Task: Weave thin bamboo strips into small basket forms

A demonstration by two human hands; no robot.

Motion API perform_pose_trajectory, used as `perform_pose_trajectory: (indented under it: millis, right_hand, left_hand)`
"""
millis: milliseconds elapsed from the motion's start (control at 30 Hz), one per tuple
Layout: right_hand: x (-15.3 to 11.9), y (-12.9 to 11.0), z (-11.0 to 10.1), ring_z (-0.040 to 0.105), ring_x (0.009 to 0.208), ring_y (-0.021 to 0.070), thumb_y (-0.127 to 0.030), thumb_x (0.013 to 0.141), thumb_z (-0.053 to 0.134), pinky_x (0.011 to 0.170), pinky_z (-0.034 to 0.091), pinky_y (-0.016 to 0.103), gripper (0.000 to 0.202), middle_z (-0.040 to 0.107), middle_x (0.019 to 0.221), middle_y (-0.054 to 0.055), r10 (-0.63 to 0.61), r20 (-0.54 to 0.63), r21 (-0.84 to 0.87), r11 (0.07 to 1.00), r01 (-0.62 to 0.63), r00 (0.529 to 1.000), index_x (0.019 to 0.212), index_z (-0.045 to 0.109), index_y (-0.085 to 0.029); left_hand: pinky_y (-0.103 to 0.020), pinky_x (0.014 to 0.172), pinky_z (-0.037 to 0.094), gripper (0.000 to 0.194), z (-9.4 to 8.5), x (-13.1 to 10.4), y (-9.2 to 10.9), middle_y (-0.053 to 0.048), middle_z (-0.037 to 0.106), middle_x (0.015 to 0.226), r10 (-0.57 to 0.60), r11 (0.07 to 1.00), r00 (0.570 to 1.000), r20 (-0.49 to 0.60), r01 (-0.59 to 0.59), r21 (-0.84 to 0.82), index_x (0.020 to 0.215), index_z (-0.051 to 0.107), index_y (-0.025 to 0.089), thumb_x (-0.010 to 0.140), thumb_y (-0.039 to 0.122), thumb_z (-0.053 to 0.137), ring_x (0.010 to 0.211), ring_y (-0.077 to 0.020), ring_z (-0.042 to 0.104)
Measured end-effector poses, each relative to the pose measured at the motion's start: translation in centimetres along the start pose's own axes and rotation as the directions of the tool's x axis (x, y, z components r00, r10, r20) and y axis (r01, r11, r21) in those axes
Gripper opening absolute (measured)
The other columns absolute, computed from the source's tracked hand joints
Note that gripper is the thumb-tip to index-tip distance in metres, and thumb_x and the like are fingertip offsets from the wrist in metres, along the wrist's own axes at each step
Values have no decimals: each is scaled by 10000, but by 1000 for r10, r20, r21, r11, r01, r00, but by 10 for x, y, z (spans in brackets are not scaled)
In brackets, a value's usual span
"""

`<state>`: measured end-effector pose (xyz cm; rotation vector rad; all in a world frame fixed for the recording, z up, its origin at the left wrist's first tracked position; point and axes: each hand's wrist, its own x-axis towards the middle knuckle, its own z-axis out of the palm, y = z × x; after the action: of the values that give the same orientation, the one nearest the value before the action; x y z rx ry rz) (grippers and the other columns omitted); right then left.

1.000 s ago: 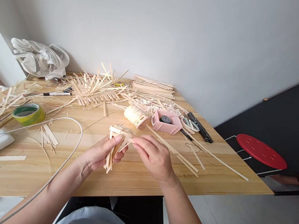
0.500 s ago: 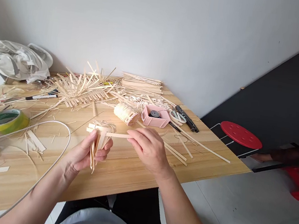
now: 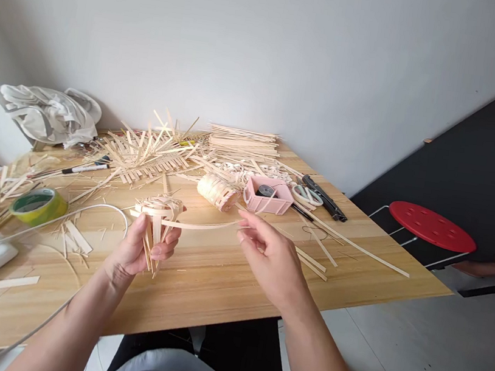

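Wooden table, grey wall behind; above the table — left hand clasps woven piece, right hand's fingers loosely parted beside strip.

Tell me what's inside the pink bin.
The pink bin holds a round, dark spool with a grey top, toward the left. The bin's near wall covers the spool's lower part and the floor there, so anything low cannot be seen.

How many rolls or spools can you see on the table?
2: a yellow-green tape roll towards the left, near the looped white cable, and a black spool inside the pink bin. Others could be hidden under the heap of wood strips.
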<state>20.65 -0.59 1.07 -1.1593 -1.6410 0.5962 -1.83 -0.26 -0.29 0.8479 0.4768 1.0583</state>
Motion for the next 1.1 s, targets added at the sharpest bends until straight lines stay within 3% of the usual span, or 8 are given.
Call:
perform_pose_trajectory:
  millis: [67, 167, 267, 433, 600, 733, 900, 1100]
  right_hand:
    - [1, 0, 8, 653, 817, 178, -295, 780, 562, 627, 515, 274, 222, 681, 910, 60, 118, -81, 326, 942, -85, 990, 966, 629, -196]
    - [5, -5, 22, 660, 843, 188, -330, 752, 605, 544, 501, 231, 174, 674, 884, 47, 321, -260, 651, 755, -80, 910, 853, 564, -193]
    - [14, -11, 31, 672, 761, 170, -296, 693, 656, 479, 459, 189, 273, 659, 792, -11, 422, -343, 766, 643, -11, 839, 853, 446, -228]
    - [26, -17, 36, 608, 559, 91, -280, 669, 641, 426, 418, 166, 287, 575, 694, -62, 506, -272, 841, 538, -53, 818, 846, 422, -223]
    - [21, -20, 36, 532, 436, 74, -242, 663, 585, 334, 356, 157, 321, 562, 645, -60, 450, -91, 713, 652, -258, 888, 971, 513, -190]
    - [10, -31, 30, 524, 411, 71, -210, 705, 520, 366, 407, 172, 237, 594, 617, -32, 319, 207, 467, 799, -380, 925, 916, 616, -161]
    - [7, -44, 28, 521, 425, 63, -131, 737, 453, 386, 392, 147, 224, 603, 583, -32, 112, 455, 291, 919, -267, 883, 855, 637, -179]
    - [13, -45, 23, 471, 379, 57, -72, 705, 408, 357, 340, 138, 203, 571, 517, -38, 103, 453, 175, 964, -202, 885, 711, 586, -170]
  left_hand:
    - [-119, 347, 220, 570, 1, 1, -1, 27, 495, 588, 14, 1000, 1000, 6, -14, 13, 1016, 564, 182, 612, 573, 657, 370, -1, 272]
    - [-124, 351, 227, 573, 1, 1, -5, 27, 494, 592, 26, 999, 1000, 16, -27, 34, 1026, 560, 179, 618, 570, 656, 373, -2, 277]
    - [-129, 343, 230, 596, 1, 1, -9, 24, 500, 603, 53, 997, 998, 29, -54, 50, 1044, 550, 171, 615, 570, 657, 375, -4, 282]
    - [-132, 323, 222, 642, 3, -1, -8, 23, 511, 587, 98, 994, 995, 23, -99, 46, 1076, 541, 165, 595, 570, 670, 368, -7, 275]
    - [-125, 292, 179, 638, -1, -4, -4, 39, 488, 554, 124, 992, 990, 65, -123, -9, 1085, 560, 173, 604, 582, 655, 336, 8, 207]
    - [-120, 267, 150, 663, -6, -6, 0, 57, 441, 537, 154, 988, 987, 45, -152, -42, 1101, 556, 179, 602, 608, 637, 322, 15, 151]
    - [-109, 274, 163, 585, -3, -4, 7, 63, 414, 539, 156, 987, 988, -6, -157, -19, 987, 575, 208, 589, 634, 626, 326, 16, 167]
    - [-108, 279, 201, 593, -1, -2, 13, 50, 451, 563, 223, 975, 973, -68, -223, 6, 1022, 575, 191, 597, 597, 643, 333, 13, 186]
